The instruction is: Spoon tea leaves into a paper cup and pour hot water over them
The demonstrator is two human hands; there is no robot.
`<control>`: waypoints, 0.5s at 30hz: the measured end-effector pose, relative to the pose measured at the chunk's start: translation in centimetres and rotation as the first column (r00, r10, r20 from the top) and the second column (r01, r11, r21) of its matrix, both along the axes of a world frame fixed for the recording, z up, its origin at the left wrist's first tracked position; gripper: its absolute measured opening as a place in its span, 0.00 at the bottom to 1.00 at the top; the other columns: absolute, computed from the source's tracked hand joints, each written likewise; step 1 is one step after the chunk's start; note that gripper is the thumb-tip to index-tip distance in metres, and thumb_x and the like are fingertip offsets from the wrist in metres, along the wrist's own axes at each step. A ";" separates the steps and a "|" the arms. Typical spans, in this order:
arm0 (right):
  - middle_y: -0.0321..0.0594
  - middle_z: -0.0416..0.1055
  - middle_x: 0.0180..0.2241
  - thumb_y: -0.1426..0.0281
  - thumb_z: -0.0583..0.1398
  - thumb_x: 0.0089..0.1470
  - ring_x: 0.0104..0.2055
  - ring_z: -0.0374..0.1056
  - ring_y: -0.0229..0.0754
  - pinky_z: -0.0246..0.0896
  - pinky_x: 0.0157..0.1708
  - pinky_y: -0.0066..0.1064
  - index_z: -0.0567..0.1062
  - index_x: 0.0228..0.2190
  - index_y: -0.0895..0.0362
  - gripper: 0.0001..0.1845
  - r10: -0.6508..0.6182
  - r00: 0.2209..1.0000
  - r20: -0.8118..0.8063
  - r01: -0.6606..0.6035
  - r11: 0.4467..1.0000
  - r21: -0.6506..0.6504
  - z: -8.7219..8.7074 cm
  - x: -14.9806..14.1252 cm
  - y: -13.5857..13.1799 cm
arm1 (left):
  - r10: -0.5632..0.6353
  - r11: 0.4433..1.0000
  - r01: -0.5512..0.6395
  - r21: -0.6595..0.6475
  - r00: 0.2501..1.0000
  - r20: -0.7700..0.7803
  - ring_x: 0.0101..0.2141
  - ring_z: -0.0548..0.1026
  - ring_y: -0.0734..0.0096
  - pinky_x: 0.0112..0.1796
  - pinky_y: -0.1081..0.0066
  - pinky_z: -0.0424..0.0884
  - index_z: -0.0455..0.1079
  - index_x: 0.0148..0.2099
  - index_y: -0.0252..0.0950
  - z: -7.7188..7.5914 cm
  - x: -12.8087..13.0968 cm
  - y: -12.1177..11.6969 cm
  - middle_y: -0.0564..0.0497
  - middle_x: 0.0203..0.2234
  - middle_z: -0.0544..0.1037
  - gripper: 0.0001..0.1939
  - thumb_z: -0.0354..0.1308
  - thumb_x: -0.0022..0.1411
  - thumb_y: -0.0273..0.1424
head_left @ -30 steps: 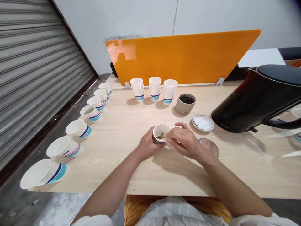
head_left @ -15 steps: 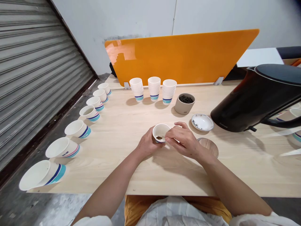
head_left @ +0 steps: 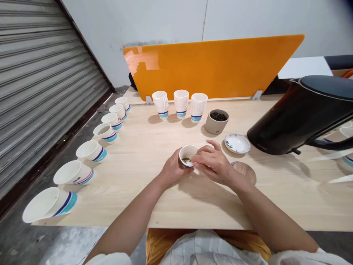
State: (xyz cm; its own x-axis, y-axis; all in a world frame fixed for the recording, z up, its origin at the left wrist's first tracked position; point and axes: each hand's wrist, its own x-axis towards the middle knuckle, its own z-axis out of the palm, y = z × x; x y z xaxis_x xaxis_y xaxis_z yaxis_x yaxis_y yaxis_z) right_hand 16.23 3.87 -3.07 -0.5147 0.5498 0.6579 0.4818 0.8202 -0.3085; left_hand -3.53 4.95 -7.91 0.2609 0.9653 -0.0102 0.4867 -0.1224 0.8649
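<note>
My left hand (head_left: 173, 168) is wrapped around a white paper cup (head_left: 188, 150) near the middle of the table. Inside the cup, a few dark tea leaves (head_left: 186, 159) lie toward the bottom. Over the cup's right rim my right hand (head_left: 213, 163) is bent, thumb and fingertips pinched together; whatever they grip is too small or hidden to name. Beyond that hand stands a grey pot (head_left: 214, 127) filled with dark dry tea leaves. To its right a small white dish (head_left: 239, 139) holds a few dark bits, and a round wooden lid (head_left: 246, 172) lies partly behind my right wrist.
Several paper cups (head_left: 91, 150) line the table's left edge. Three stacks of cups (head_left: 181, 104) stand before an orange divider (head_left: 215, 68). A large black kettle (head_left: 284, 121) rises at the right, with more cups (head_left: 348, 162) behind its handle.
My right fingertips have shifted slightly left, farther over the cup's rim. The leaves in the cup lie a little differently. My left hand keeps its place around the cup.
</note>
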 end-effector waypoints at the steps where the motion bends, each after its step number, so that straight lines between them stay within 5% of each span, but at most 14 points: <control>1: 0.34 0.75 0.31 0.75 0.57 0.61 0.37 0.70 0.38 0.43 0.58 0.45 0.72 0.35 0.55 0.04 -0.005 1.000 0.009 0.005 1.000 0.024 0.0 0.0 0.0 | -0.008 1.000 0.008 0.002 1.000 0.007 0.50 0.71 0.65 0.50 0.69 0.67 0.60 0.62 0.44 0.0 0.0 0.0 0.54 0.52 0.73 0.40 0.68 0.47 0.34; 8: 0.36 0.75 0.29 0.77 0.56 0.61 0.35 0.70 0.38 0.45 0.59 0.46 0.71 0.36 0.57 0.05 -0.074 0.997 0.010 0.074 0.996 0.042 0.3 0.3 0.0 | 0.003 1.000 -0.002 0.027 1.000 -0.025 0.50 0.71 0.64 0.49 0.69 0.68 0.59 0.63 0.44 -0.7 0.0 0.2 0.53 0.52 0.72 0.41 0.68 0.47 0.35; 15: 0.35 0.75 0.31 0.74 0.57 0.62 0.37 0.70 0.37 0.43 0.60 0.46 0.73 0.36 0.55 0.04 0.038 0.998 -0.041 -0.040 0.999 -0.029 -0.3 -0.1 0.0 | 0.003 0.999 -0.002 -0.042 1.000 0.012 0.47 0.72 0.64 0.47 0.69 0.69 0.61 0.61 0.41 0.7 0.1 -0.1 0.52 0.49 0.74 0.39 0.67 0.47 0.33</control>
